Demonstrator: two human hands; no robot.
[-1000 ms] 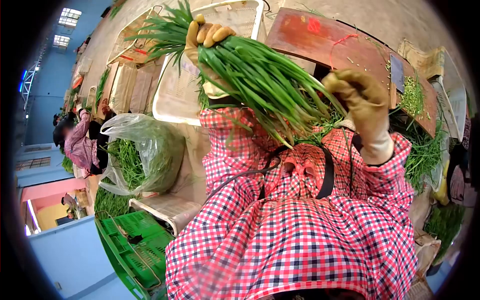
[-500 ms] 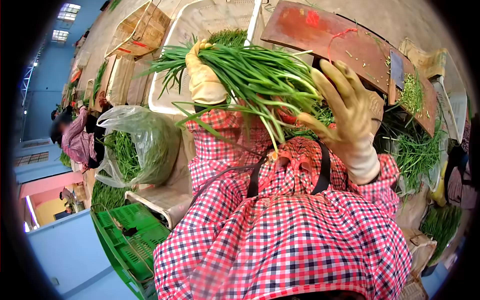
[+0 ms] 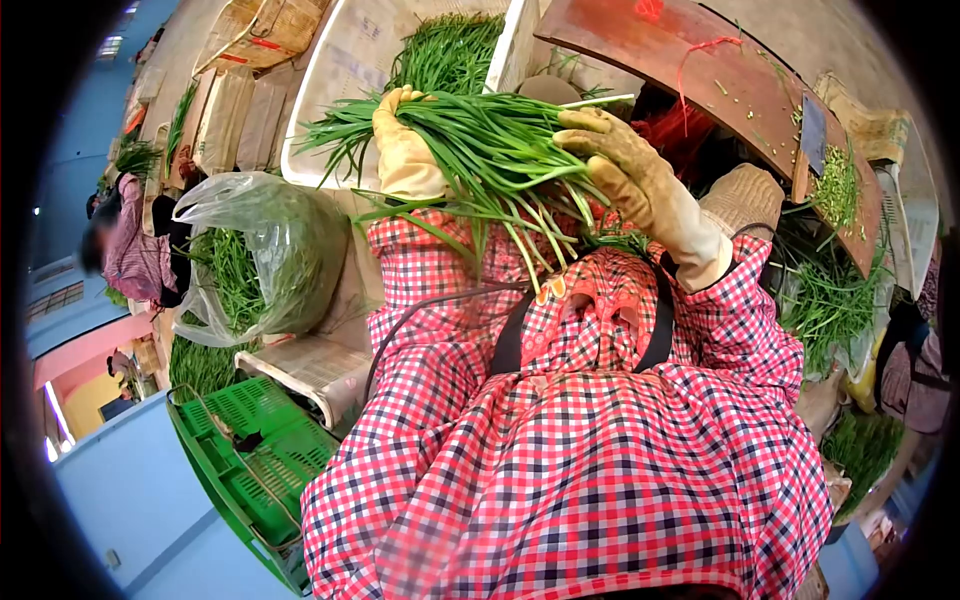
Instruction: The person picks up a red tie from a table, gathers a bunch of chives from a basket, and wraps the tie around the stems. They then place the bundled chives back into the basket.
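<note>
I hold a thick bunch of green chives (image 3: 490,150) level in front of my chest. Both hands wear yellowish gloves. My left hand (image 3: 405,150) is clamped around the leafy half of the bunch, with the tips fanning out to the left. Over the pale stem end, my right hand (image 3: 630,175) curls with its fingers closed on the stalks. Several loose stems hang down toward my red checked smock.
A white crate (image 3: 330,90) holding more chives stands beyond my left hand. A clear plastic bag of chives (image 3: 260,250) and a green crate (image 3: 250,450) are on the left. A reddish board (image 3: 720,70) with a cleaver (image 3: 812,135) is on the right. Another person (image 3: 130,240) works far left.
The bunch has swung from a slant to level and come lower. My right hand spread open beside the stem end, then closed over it.
</note>
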